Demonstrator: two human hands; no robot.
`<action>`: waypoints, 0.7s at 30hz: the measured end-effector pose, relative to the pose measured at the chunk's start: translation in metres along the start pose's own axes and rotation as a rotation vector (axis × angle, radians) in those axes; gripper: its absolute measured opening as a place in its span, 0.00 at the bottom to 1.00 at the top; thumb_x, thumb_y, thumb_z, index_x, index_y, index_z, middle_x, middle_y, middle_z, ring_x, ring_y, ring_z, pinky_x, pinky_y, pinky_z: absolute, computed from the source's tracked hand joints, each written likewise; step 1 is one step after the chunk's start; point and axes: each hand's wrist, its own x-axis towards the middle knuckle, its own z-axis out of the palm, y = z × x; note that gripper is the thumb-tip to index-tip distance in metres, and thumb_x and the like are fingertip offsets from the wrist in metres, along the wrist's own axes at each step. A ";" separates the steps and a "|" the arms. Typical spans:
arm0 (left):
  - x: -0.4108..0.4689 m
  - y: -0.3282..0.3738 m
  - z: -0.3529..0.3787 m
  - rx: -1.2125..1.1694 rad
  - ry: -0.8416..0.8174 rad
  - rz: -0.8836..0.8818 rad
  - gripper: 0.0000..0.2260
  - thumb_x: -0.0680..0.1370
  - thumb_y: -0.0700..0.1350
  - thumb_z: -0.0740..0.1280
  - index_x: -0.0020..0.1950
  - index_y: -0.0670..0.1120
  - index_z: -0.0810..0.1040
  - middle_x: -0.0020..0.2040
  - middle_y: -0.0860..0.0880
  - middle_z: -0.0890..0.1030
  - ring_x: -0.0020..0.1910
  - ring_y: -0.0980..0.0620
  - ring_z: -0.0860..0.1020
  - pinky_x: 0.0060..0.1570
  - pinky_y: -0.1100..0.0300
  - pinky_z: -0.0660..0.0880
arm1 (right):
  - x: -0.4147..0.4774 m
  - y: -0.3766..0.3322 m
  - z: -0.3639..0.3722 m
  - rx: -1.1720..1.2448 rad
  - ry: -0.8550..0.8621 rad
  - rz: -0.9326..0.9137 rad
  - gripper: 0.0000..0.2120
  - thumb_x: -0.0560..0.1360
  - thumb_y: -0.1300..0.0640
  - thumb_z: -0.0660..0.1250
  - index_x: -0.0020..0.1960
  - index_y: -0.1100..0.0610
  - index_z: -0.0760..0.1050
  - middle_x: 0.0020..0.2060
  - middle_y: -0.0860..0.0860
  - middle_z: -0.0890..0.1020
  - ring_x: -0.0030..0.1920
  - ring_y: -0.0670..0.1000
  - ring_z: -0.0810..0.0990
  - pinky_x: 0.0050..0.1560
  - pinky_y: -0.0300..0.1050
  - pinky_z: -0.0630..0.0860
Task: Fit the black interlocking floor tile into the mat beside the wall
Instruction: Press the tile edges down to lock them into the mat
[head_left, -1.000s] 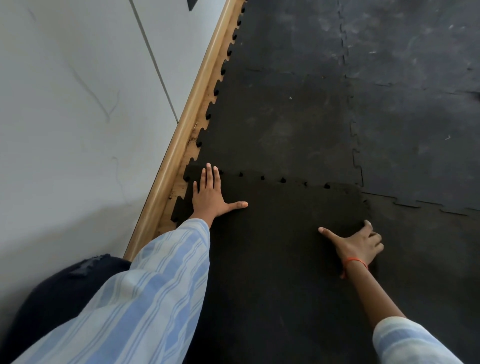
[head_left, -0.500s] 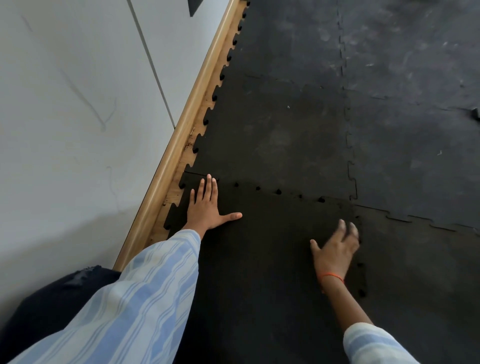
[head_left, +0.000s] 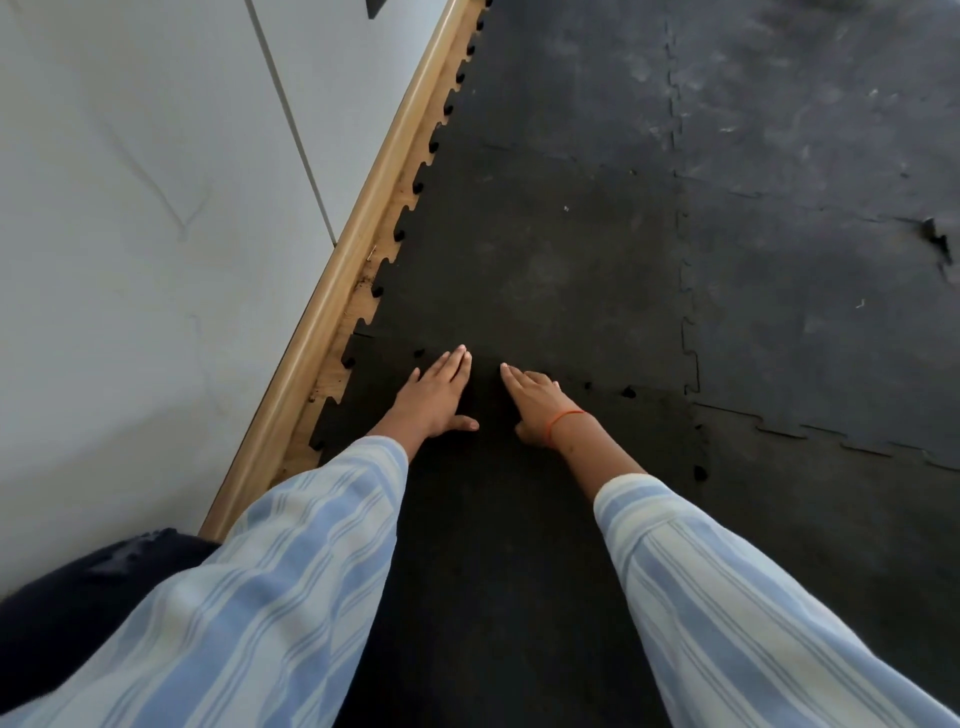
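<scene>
The black interlocking floor tile (head_left: 493, 519) lies flat under my arms, its toothed far edge meeting the mat (head_left: 530, 260) beyond it. My left hand (head_left: 434, 397) rests palm down on the tile near that seam, fingers together pointing away, thumb out. My right hand (head_left: 535, 402), with an orange thread at the wrist, lies flat beside it, fingertips at the seam. Small dark gaps show along the seam to the right of my right hand and along the tile's right edge. Both hands hold nothing.
A white wall (head_left: 156, 260) with a wooden skirting board (head_left: 358, 249) runs along the left, a strip of bare floor showing between it and the mat's teeth. More dusty black mat tiles (head_left: 821, 208) spread to the right, one with a torn spot (head_left: 935, 241).
My right hand has moved left from the tile's right edge to the far seam, close beside my left hand. My left hand has stayed near the same spot.
</scene>
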 end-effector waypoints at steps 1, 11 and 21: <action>0.000 0.002 -0.001 0.012 -0.001 -0.014 0.46 0.76 0.56 0.69 0.80 0.46 0.40 0.80 0.48 0.38 0.79 0.48 0.43 0.76 0.44 0.51 | 0.001 -0.001 0.000 -0.026 0.017 0.011 0.45 0.74 0.58 0.68 0.78 0.56 0.41 0.78 0.54 0.53 0.76 0.59 0.53 0.75 0.59 0.56; 0.002 0.006 -0.008 0.081 -0.087 -0.041 0.47 0.75 0.56 0.69 0.80 0.46 0.39 0.80 0.47 0.38 0.79 0.47 0.44 0.76 0.43 0.49 | 0.018 -0.008 -0.014 0.016 0.056 0.150 0.42 0.70 0.48 0.73 0.77 0.52 0.54 0.73 0.55 0.61 0.73 0.60 0.58 0.68 0.64 0.64; 0.014 0.011 -0.009 0.145 -0.238 -0.130 0.46 0.77 0.58 0.66 0.78 0.47 0.33 0.77 0.49 0.29 0.77 0.48 0.35 0.75 0.42 0.42 | 0.022 -0.020 0.012 -0.180 0.151 0.178 0.44 0.72 0.43 0.68 0.78 0.56 0.49 0.75 0.56 0.55 0.74 0.59 0.55 0.70 0.64 0.60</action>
